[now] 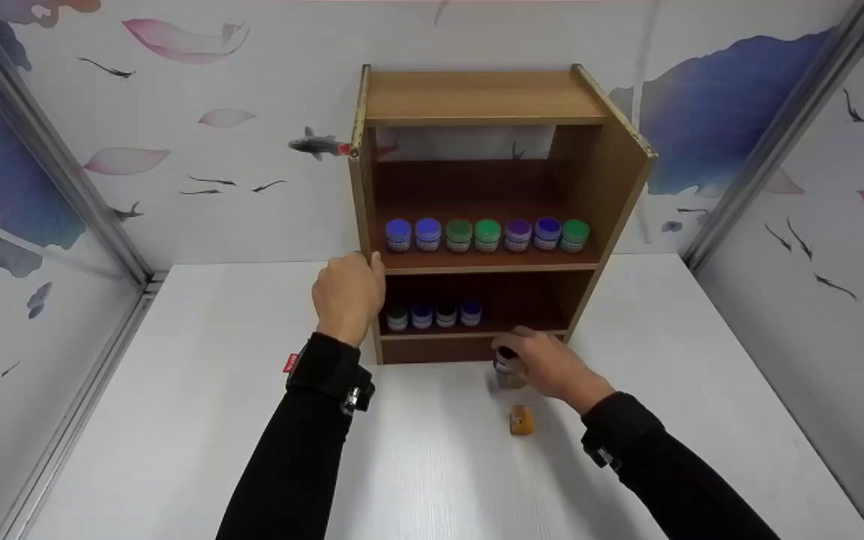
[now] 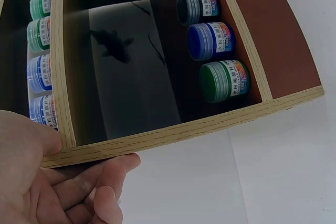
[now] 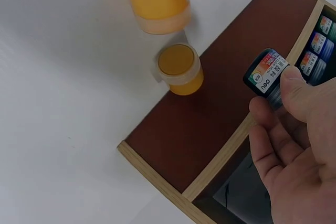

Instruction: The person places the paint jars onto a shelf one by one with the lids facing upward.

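Observation:
A wooden shelf unit [image 1: 481,97] stands on the white table [image 1: 177,420]. My left hand [image 1: 348,294] grips the front edge of its left side panel [image 2: 173,132], thumb on one face and fingers [image 2: 100,174] curled under the other. In front of the bottom shelf, my right hand [image 1: 533,352] pinches a small dark-lidded paint jar [image 3: 265,74] with a printed label. Two orange jars stand on the table below it, one near the shelf base [image 3: 180,69] and one closer to me [image 1: 520,420].
Several blue, green and purple jars [image 1: 487,234] line the middle shelf. A few more jars [image 1: 433,315] stand at the left of the bottom shelf, seen as green [image 2: 226,80] and blue [image 2: 210,40]. Patterned walls [image 1: 777,187] close in the table on three sides.

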`<move>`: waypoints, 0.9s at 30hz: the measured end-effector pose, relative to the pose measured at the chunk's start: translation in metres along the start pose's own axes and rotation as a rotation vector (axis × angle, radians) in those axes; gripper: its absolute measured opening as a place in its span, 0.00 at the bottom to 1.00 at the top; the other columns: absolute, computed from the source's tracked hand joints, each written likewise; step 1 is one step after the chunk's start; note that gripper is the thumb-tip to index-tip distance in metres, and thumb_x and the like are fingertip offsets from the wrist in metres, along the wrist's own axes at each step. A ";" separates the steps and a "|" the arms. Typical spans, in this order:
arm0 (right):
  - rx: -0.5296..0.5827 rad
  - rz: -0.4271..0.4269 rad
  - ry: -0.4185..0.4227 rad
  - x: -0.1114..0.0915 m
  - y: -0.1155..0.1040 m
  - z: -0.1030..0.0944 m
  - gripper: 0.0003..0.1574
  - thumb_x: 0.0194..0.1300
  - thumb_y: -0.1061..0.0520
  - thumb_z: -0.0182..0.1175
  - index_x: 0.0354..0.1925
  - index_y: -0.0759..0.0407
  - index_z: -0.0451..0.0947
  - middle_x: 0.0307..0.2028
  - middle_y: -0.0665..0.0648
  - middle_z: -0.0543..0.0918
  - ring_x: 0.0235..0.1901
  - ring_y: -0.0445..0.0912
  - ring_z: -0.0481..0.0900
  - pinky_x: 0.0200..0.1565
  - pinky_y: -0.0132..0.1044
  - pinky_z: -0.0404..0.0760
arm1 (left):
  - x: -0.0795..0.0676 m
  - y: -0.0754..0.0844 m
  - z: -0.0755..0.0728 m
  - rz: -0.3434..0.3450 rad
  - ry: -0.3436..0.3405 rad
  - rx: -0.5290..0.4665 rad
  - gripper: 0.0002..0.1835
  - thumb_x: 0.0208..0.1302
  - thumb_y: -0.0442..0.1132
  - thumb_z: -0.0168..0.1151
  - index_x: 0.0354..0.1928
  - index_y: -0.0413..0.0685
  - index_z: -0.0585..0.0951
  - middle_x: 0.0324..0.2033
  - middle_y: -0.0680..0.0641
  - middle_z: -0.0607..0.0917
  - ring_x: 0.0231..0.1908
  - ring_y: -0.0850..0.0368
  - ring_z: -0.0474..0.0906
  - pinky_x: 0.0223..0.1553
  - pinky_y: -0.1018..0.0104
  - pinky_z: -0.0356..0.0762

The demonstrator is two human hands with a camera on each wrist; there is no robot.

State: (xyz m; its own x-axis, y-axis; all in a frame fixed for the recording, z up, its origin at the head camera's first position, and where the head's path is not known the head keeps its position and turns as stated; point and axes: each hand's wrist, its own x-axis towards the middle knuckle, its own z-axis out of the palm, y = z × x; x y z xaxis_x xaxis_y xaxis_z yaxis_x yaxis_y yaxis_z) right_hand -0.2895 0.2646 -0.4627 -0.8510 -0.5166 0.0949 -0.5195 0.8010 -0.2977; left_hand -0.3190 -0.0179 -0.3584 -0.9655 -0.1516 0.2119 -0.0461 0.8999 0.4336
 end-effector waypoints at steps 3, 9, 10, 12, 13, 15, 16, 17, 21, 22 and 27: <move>-0.003 -0.005 0.001 0.002 0.000 -0.004 0.22 0.65 0.64 0.62 0.57 0.56 0.77 0.50 0.57 0.82 0.44 0.49 0.84 0.46 0.43 0.84 | 0.000 -0.001 0.000 -0.006 -0.002 -0.001 0.27 0.76 0.51 0.44 0.36 0.36 0.83 0.34 0.36 0.87 0.33 0.41 0.86 0.29 0.52 0.82; 0.000 -0.021 0.028 0.008 -0.001 -0.012 0.21 0.65 0.65 0.62 0.56 0.57 0.78 0.48 0.58 0.83 0.46 0.51 0.84 0.48 0.44 0.83 | 0.001 -0.001 0.000 -0.015 -0.001 -0.006 0.27 0.76 0.51 0.44 0.37 0.36 0.83 0.34 0.36 0.87 0.33 0.42 0.86 0.29 0.52 0.82; 0.002 -0.019 0.031 0.009 -0.001 -0.013 0.21 0.65 0.66 0.62 0.56 0.58 0.77 0.48 0.58 0.83 0.46 0.51 0.84 0.48 0.45 0.83 | 0.001 -0.001 0.000 -0.017 -0.001 -0.008 0.27 0.76 0.52 0.44 0.37 0.36 0.83 0.34 0.37 0.87 0.32 0.42 0.86 0.29 0.52 0.82; 0.000 -0.008 0.032 0.012 0.000 -0.016 0.20 0.65 0.66 0.61 0.56 0.58 0.77 0.48 0.58 0.83 0.47 0.51 0.84 0.48 0.45 0.83 | 0.001 -0.001 0.000 -0.019 0.000 -0.013 0.27 0.75 0.52 0.44 0.36 0.36 0.83 0.33 0.37 0.87 0.32 0.42 0.86 0.29 0.53 0.82; 0.000 -0.004 0.032 0.013 0.000 -0.017 0.20 0.66 0.66 0.60 0.56 0.58 0.77 0.48 0.58 0.83 0.47 0.51 0.84 0.48 0.45 0.83 | 0.001 -0.001 0.000 -0.019 0.001 -0.015 0.26 0.75 0.52 0.44 0.36 0.36 0.83 0.33 0.37 0.87 0.32 0.42 0.86 0.29 0.53 0.82; -0.004 0.003 0.035 0.015 0.001 -0.020 0.20 0.67 0.65 0.59 0.56 0.58 0.77 0.49 0.59 0.82 0.47 0.51 0.84 0.49 0.45 0.83 | 0.001 0.000 0.000 -0.019 0.003 -0.017 0.26 0.75 0.51 0.44 0.37 0.36 0.84 0.34 0.37 0.87 0.32 0.42 0.86 0.29 0.53 0.82; -0.006 0.007 0.037 0.016 0.002 -0.021 0.19 0.67 0.65 0.59 0.56 0.58 0.77 0.49 0.59 0.82 0.47 0.52 0.83 0.49 0.46 0.83 | 0.001 0.000 0.000 -0.017 0.003 -0.017 0.26 0.75 0.51 0.44 0.37 0.36 0.84 0.34 0.37 0.87 0.32 0.42 0.86 0.29 0.53 0.82; -0.008 0.011 0.040 0.017 0.002 -0.023 0.19 0.67 0.65 0.59 0.56 0.58 0.77 0.48 0.59 0.83 0.47 0.52 0.83 0.49 0.46 0.83 | 0.001 0.000 0.000 -0.016 0.004 -0.018 0.26 0.75 0.51 0.45 0.37 0.36 0.84 0.34 0.37 0.87 0.32 0.42 0.86 0.29 0.53 0.82; -0.021 0.033 0.050 0.023 0.004 -0.027 0.20 0.66 0.66 0.59 0.56 0.58 0.77 0.49 0.60 0.83 0.49 0.53 0.83 0.51 0.47 0.82 | 0.001 0.000 0.000 -0.012 0.008 -0.019 0.26 0.75 0.51 0.45 0.37 0.36 0.84 0.33 0.36 0.87 0.32 0.42 0.86 0.29 0.53 0.82; -0.021 0.042 0.051 0.025 0.005 -0.028 0.20 0.66 0.66 0.60 0.56 0.58 0.77 0.49 0.60 0.83 0.49 0.53 0.83 0.51 0.47 0.82 | 0.001 0.000 0.000 -0.010 0.010 -0.020 0.26 0.75 0.51 0.45 0.37 0.36 0.84 0.33 0.36 0.87 0.32 0.42 0.86 0.28 0.53 0.82; -0.046 0.067 0.073 0.032 0.008 -0.030 0.23 0.65 0.68 0.60 0.58 0.58 0.77 0.52 0.61 0.82 0.53 0.57 0.81 0.54 0.51 0.79 | 0.000 0.000 0.000 0.005 0.022 0.001 0.26 0.75 0.51 0.45 0.35 0.35 0.83 0.32 0.36 0.87 0.30 0.42 0.86 0.27 0.53 0.82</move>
State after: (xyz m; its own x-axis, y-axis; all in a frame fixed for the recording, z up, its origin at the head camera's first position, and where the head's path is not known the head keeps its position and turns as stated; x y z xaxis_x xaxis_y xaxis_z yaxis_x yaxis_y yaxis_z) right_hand -0.3231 0.2637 -0.4331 -0.8863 -0.4396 0.1457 -0.4630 0.8467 -0.2622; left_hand -0.3190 -0.0175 -0.3583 -0.9599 -0.1556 0.2332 -0.0413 0.9013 0.4313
